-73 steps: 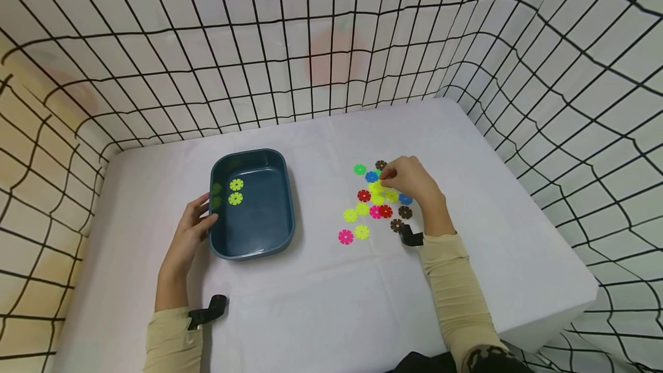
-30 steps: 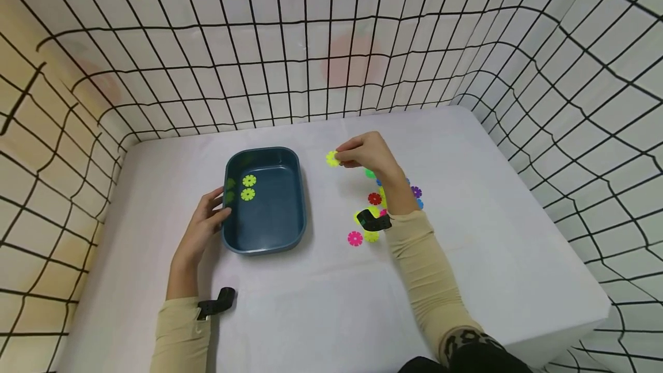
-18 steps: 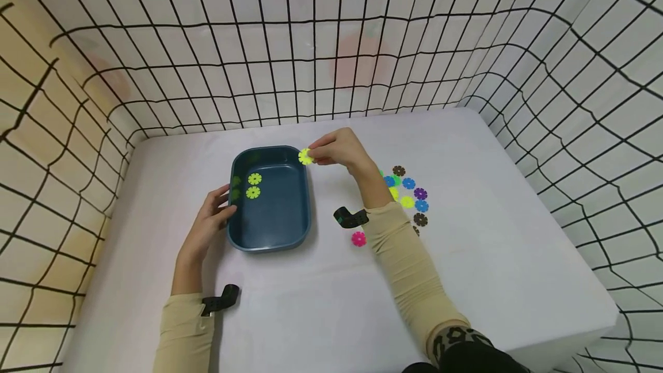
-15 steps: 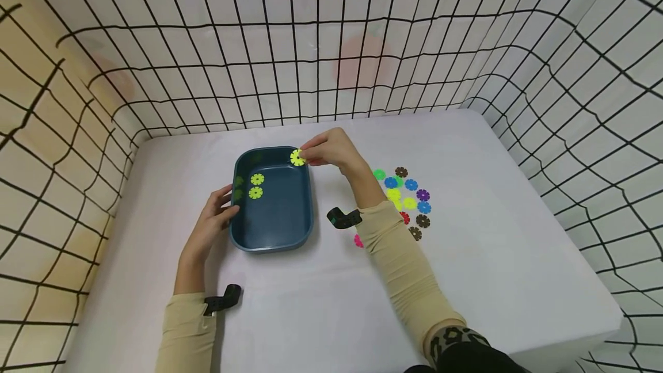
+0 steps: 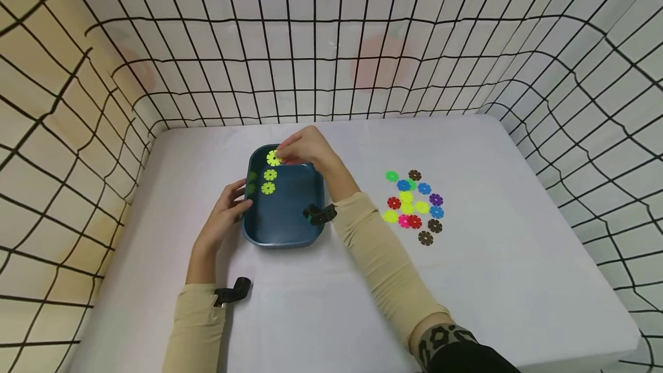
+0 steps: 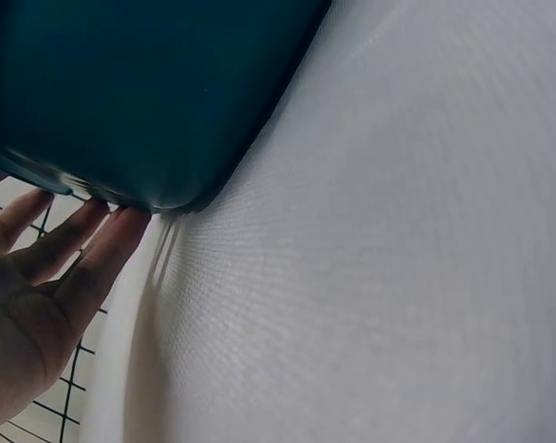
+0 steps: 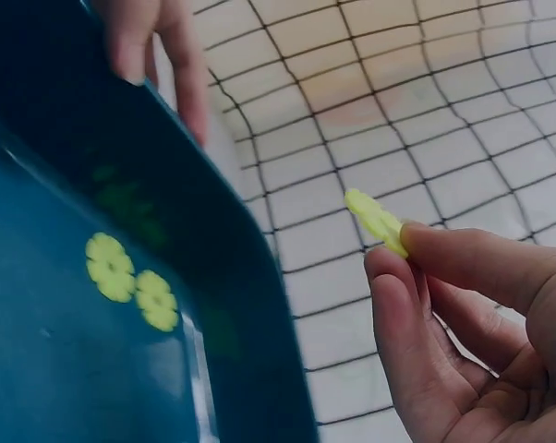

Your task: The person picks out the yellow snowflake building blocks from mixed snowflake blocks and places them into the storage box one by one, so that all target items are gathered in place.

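My right hand (image 5: pixel 309 145) is over the far left part of a dark teal tray (image 5: pixel 279 226). Between thumb and fingertips it pinches a yellow flower-shaped plastic disc (image 7: pixel 374 220), raised above the tray's rim in the right wrist view. Two more yellow discs (image 5: pixel 269 181) lie on the tray floor, one behind the other near its left wall. My left hand (image 5: pixel 221 217) holds the tray's left side, thumb over the rim and fingers against the outer wall. In the left wrist view, those fingers (image 6: pixel 98 263) touch the tray from outside.
To the right, a loose cluster of flower discs (image 5: pixel 406 209) in yellow, green, blue, red, pink, brown and purple lies on the white tablecloth (image 5: pixel 497 258), some overlapping. Black wire mesh (image 5: pixel 321 62) stands behind the table and along both sides.
My right hand has picked a yellow disc from the cluster and carried it left, over the tray. The left hand keeps its hold on the tray. The head view has shifted somewhat.
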A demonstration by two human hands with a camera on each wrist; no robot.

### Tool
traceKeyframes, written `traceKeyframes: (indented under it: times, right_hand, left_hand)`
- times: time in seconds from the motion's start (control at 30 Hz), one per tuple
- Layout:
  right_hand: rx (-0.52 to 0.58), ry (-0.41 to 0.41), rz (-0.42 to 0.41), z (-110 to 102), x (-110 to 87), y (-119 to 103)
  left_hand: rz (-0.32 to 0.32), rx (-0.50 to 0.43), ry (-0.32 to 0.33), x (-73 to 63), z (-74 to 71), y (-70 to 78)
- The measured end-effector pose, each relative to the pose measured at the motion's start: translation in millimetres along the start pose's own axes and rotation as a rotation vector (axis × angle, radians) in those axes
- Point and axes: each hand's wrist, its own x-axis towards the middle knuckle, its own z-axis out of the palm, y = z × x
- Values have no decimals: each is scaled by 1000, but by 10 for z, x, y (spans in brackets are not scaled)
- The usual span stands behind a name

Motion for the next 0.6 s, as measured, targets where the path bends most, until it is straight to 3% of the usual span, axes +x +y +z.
traceKeyframes:
  times: [0.27,0.6]
  right_hand:
    - [-10,-77,128,184,105,160]
    - [27,-99,249,447,263,395]
  left_hand:
    - [11,7,-24,29,40,31]
    - [17,10,-4,11,-1,1]
